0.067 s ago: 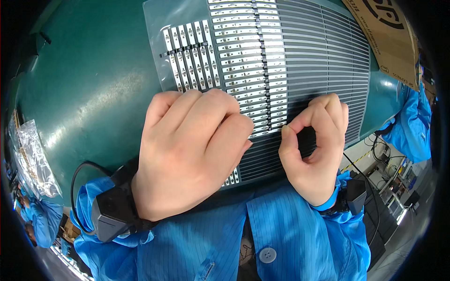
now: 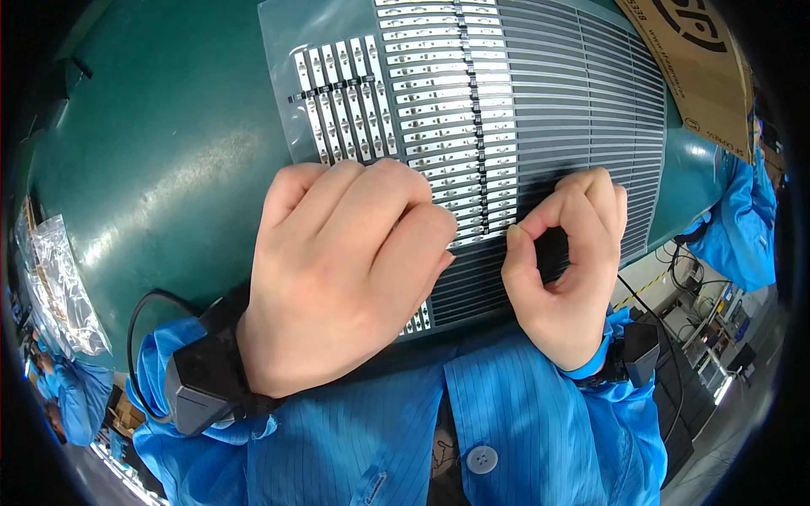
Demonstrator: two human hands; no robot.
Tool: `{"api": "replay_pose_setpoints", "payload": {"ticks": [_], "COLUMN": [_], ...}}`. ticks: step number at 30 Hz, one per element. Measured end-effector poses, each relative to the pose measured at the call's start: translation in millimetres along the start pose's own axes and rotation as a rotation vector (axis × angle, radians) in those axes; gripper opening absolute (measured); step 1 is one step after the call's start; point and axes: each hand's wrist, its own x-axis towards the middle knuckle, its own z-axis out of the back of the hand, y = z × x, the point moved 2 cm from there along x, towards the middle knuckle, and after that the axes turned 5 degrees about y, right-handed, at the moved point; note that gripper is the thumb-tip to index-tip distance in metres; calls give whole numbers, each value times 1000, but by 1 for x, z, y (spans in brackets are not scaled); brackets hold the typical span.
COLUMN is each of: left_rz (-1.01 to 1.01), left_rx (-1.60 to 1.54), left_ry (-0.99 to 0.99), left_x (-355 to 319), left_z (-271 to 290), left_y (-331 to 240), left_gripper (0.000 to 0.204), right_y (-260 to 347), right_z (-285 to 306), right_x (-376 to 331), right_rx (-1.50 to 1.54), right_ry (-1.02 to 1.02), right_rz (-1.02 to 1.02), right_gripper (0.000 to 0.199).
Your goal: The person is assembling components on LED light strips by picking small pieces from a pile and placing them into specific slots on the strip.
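On the table lies a dark grey slotted panel, its slots running side to side. A column of silver-white strips with small metal clips fills its left part, crossed by a line of black connectors. My left hand is curled, knuckles up, over the lower left of these strips; its fingertips are hidden. With thumb and forefinger pinched together, my right hand rests by the right end of the lowest strip in the column. Whatever either hand holds is too hidden or small to make out.
Upright strips lie on a clear plastic sheet at the upper left. A cardboard box stands at the far right of the green table. A clear bag lies at the left edge. Blue-sleeved people show at both sides.
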Motion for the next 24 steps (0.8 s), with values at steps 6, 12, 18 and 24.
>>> {"api": "replay_pose_setpoints", "payload": {"ticks": [6,12,18,24], "left_rz": [-3,-90,-138,-211], "left_rx": [9,41,122,205], "left_ry": [-1,-1,-45,-71], "left_x": [-2,-6,-18,-20], "left_z": [0,-2,-4,-7], "left_y": [2,7,3,4], "left_gripper": [34,29,31,34], "right_y": [4,3,5,-9], "right_z": [-2,-2,-3,1], "right_x": [2,3,2,0], "right_rx": [-38,-51,-61,44], "right_ry": [15,21,34,36], "right_rz": [3,15,34,124], "right_gripper": [19,25,24,21]}}
